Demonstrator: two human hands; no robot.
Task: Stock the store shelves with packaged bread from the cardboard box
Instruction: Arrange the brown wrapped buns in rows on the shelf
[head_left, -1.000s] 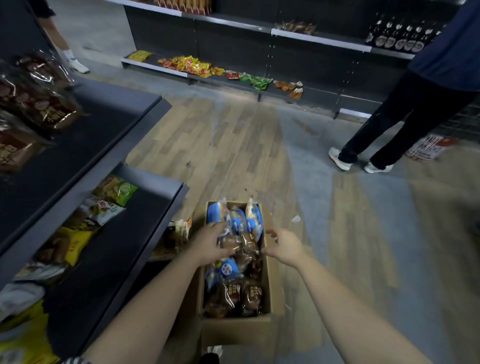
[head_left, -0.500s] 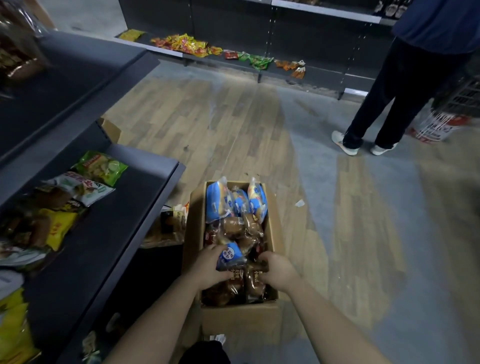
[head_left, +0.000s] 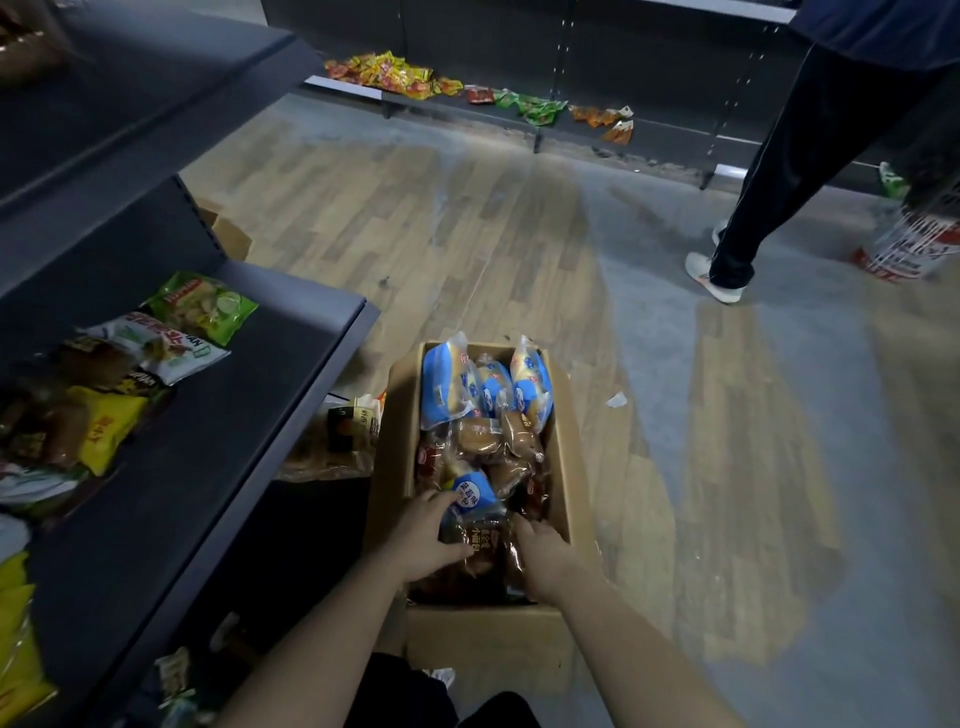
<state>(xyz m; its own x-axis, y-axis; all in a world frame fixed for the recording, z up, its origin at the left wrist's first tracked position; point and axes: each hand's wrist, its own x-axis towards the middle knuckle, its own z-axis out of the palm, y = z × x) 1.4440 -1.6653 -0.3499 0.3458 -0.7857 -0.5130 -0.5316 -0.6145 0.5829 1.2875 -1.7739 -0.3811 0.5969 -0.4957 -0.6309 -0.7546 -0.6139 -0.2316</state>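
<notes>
Cardboard box sitting on the floor at the person's feet, packed with bread. Left hand curling round the edge of a dark bread packet at the near end. Right hand pressing in on the packet's other side, fingers buried among wrappers; grip not readable. Dark shelf crowding the box's left side, carrying snack bags. Blue-and-white bread bags standing upright at the far end, brown buns showing through clear film. Another person's leg standing well beyond, right. Far shelf holding bright packets.
</notes>
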